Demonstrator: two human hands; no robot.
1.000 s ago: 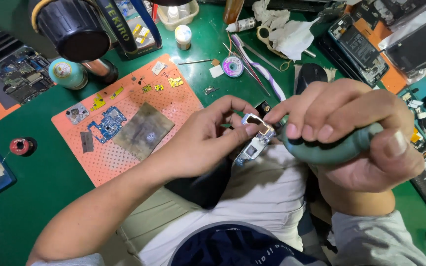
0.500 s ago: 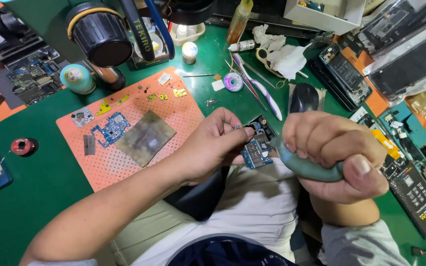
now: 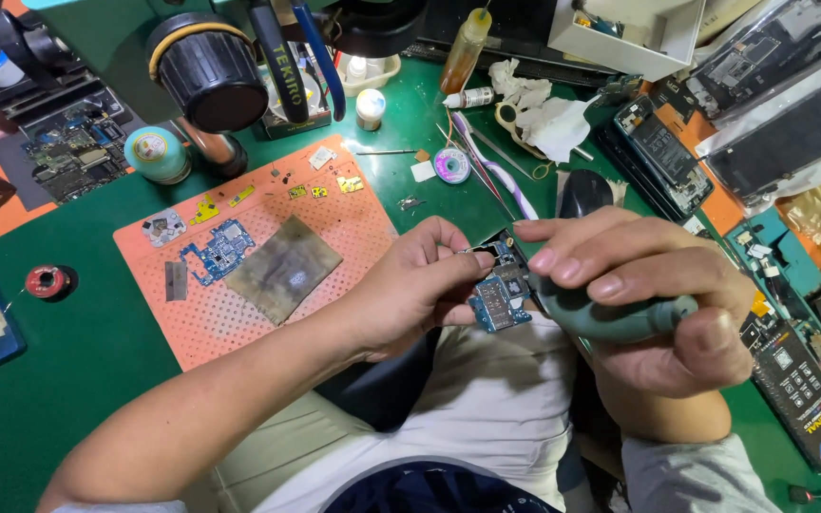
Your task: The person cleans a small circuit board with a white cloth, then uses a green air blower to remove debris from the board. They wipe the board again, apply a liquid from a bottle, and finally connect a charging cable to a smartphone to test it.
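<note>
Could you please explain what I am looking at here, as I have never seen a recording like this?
This is one view from a camera worn on a person's head, looking down at their own two bare hands above a cluttered green work mat. The left hand pinches a small blue circuit board. The right hand grips a teal-handled tool with its tip at that board. On the mat lie an orange perforated pad carrying another blue circuit board and a grey metal sheet.
</note>
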